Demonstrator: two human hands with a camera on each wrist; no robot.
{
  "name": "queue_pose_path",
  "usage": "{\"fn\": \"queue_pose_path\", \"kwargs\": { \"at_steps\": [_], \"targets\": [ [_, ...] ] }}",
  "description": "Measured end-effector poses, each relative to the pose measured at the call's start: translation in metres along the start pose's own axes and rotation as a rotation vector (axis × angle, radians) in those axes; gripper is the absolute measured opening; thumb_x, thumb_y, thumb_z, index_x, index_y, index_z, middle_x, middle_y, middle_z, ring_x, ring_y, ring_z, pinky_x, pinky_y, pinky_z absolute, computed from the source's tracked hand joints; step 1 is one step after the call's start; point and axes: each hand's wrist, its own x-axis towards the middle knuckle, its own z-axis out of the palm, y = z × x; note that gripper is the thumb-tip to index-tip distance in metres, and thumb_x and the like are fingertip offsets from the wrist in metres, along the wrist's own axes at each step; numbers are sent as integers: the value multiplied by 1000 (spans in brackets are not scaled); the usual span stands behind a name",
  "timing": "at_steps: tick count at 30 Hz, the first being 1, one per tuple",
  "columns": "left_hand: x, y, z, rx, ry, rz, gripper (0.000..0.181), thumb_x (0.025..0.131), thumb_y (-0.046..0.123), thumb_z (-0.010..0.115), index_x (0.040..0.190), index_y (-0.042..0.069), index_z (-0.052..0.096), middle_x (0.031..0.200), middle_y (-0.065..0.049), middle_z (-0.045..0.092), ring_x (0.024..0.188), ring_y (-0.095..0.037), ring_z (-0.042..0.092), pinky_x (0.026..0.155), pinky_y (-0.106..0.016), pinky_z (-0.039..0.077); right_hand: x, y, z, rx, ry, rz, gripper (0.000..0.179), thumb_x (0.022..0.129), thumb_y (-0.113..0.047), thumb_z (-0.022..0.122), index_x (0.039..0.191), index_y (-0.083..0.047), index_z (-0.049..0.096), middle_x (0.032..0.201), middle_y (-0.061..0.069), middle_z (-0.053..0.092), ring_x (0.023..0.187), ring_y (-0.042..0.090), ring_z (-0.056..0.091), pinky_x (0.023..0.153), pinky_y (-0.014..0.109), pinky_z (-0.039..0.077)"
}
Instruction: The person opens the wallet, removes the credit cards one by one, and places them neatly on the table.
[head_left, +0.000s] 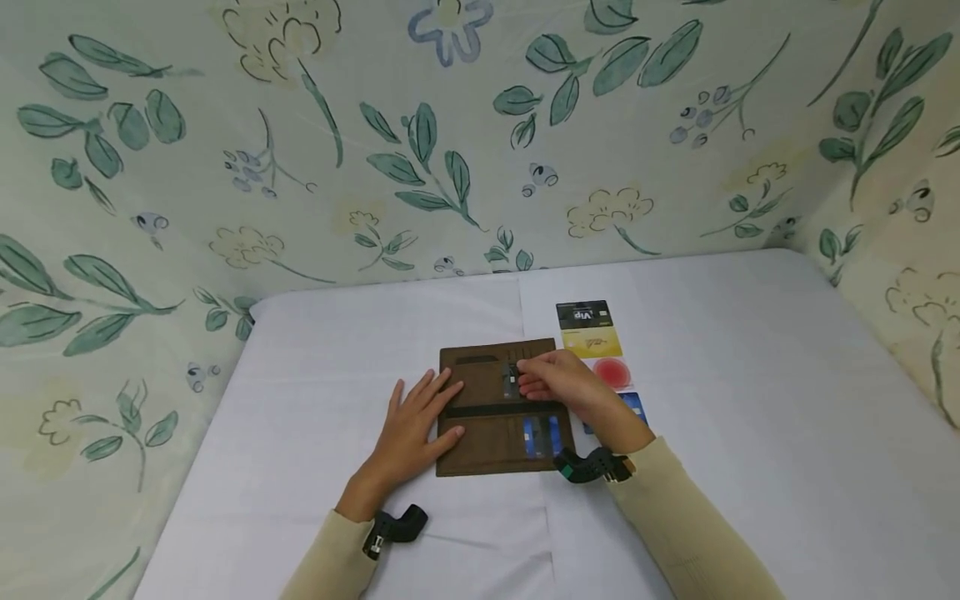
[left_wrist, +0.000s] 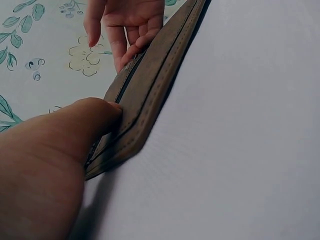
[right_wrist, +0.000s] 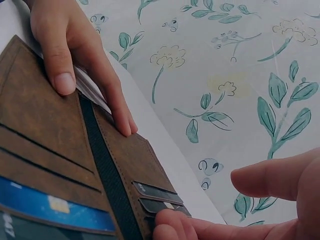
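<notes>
A brown wallet (head_left: 480,454) lies unfolded on the white table. My left hand (head_left: 414,423) rests on its left side with fingers spread, the thumb (right_wrist: 64,82) on one panel and the other fingers on the far one. My right hand (head_left: 558,382) is over the far panel, its fingertips touching a dark bank card (right_wrist: 155,206) in a slot there. In the right wrist view the right thumb (right_wrist: 265,175) stands apart from those fingers. A blue bank card (right_wrist: 30,196) sits in a slot of the near panel, with a dark green card (right_wrist: 35,227) beside it.
Right of the wallet, cards lie in a column: a black Vip card (head_left: 584,314), a gold card (head_left: 592,342), one with a red circle (head_left: 611,373), and a blue card (head_left: 633,406) partly behind the right forearm. Floral cloth (head_left: 450,217) hangs behind the white table (head_left: 750,375).
</notes>
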Motion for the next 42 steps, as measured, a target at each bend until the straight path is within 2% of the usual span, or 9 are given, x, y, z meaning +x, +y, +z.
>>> {"fn": "queue_pose_path", "kwargs": {
  "at_steps": [8, 15, 21, 28, 34, 42],
  "targets": [
    [-2, -1, -1, 4, -1, -4, 63, 92, 45, 61, 147, 19, 43, 155, -6, 34, 142, -32, 28, 109, -66, 11, 1, -1, 3, -4, -8, -5, 37, 99, -20, 55, 120, 10, 58, 104, 17, 63, 89, 21, 65, 85, 30, 54],
    [-1, 0, 1, -5, 1, -2, 63, 92, 45, 60, 147, 19, 43, 155, -7, 33, 142, -32, 27, 110, -66, 10, -3, 0, 3, -79, 10, -27, 37, 99, -21, 54, 125, 5, 58, 111, 17, 63, 98, 26, 64, 87, 33, 53],
    [-1, 1, 1, -2, -13, -13, 63, 92, 45, 59, 147, 19, 43, 155, -5, 33, 143, -31, 27, 110, -65, 8, 2, -1, 4, -247, 86, -24, 30, 95, -24, 58, 115, -3, 66, 104, 9, 65, 91, 23, 59, 80, 33, 47],
    [-2, 1, 0, -2, -18, -22, 63, 92, 46, 59, 147, 20, 43, 155, -5, 32, 143, -30, 26, 110, -65, 9, 12, 5, 12, -406, 223, -114, 28, 85, -27, 72, 98, -2, 71, 95, 9, 66, 85, 22, 58, 75, 35, 49],
    [-1, 3, -1, 0, -22, -30, 63, 93, 46, 59, 147, 20, 43, 155, -5, 33, 143, -30, 26, 111, -65, 8, 13, 3, 15, -453, 284, -105, 26, 80, -28, 78, 89, -5, 70, 84, 6, 67, 76, 21, 59, 69, 33, 49],
    [0, 4, -3, -3, -17, -24, 62, 92, 44, 61, 146, 19, 44, 154, -6, 34, 143, -32, 27, 110, -66, 9, 18, 8, 10, -422, 277, -114, 18, 81, -22, 77, 88, -7, 70, 82, 4, 67, 77, 21, 58, 69, 32, 47]
  ]
}}
